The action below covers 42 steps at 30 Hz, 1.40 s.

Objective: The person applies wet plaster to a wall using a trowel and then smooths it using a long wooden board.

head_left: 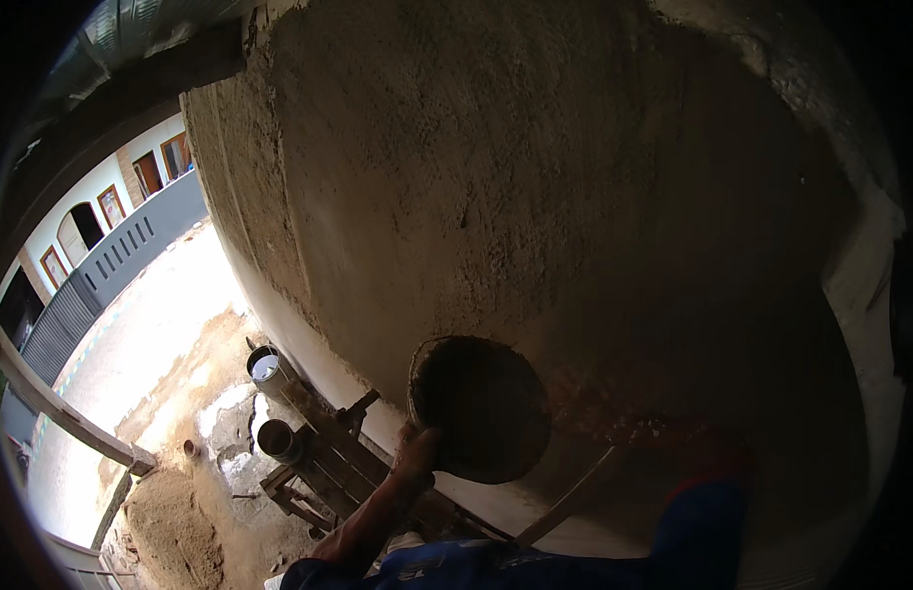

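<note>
My left hand (417, 452) is closed on the rim of a dark round bucket (481, 411), its rim crusted with mortar. The bucket is held close against the wall; its inside is too dark to make out. In front of me rises a wall (456, 197) coated with rough, wet-looking mortar, smoother toward the left. At the lower right, the blue sleeve (700, 521) of my right arm reaches toward the wall. Deep shadow hides my right hand and anything in it.
Below stands a plank scaffold (329, 442) carrying a bucket (277, 440) and another bucket with pale liquid (266, 368). A wooden pole (565, 497) slants beside the wall. A sand heap (171, 526) lies on the ground at lower left. Beyond are a grey fence (142, 241) and a house.
</note>
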Available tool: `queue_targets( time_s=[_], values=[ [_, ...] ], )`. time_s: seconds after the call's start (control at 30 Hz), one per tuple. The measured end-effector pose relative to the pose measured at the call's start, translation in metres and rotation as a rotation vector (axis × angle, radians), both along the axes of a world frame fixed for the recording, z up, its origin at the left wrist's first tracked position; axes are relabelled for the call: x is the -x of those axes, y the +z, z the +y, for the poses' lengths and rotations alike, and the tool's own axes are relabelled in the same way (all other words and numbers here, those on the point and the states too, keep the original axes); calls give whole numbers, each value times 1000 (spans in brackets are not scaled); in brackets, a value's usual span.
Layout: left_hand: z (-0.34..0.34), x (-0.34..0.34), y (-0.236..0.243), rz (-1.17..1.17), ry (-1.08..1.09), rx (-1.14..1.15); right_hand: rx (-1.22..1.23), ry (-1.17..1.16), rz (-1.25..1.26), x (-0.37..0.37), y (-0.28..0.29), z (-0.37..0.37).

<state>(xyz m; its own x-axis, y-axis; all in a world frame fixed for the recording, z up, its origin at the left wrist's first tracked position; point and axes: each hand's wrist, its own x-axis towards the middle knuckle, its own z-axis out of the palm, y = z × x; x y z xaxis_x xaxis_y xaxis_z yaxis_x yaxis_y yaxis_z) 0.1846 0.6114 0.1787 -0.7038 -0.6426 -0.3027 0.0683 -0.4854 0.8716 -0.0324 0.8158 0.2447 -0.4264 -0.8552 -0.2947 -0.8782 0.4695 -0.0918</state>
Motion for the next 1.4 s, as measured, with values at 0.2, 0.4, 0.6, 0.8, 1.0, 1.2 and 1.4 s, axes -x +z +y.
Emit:
queue_targets(
  time_s=[0.2, 0.4, 0.6, 0.8, 1.0, 1.2, 1.4],
  values=[
    [-8, -6, 3, 49, 64, -41, 15, 54, -11, 0, -14, -12],
    [-34, -31, -3, 44, 98, 86, 113, 178, 20, 17, -24, -43],
    [-54, -63, 35, 132, 167, 96, 306, 99, -85, -38, 148, -110],
    [-74, -58, 26, 151, 216, 203, 515, 249, 77, -76, 289, -125],
    [-102, -115, 8, 21, 489, 230, 708, 459, -270, -97, 349, -181],
    [-103, -96, -13, 73, 361, 83, 1225, -88, 300, 97, 396, -193],
    [-105, -109, -1, 111, 401, 119, 1121, -328, 348, 47, 362, -131]
  ],
)
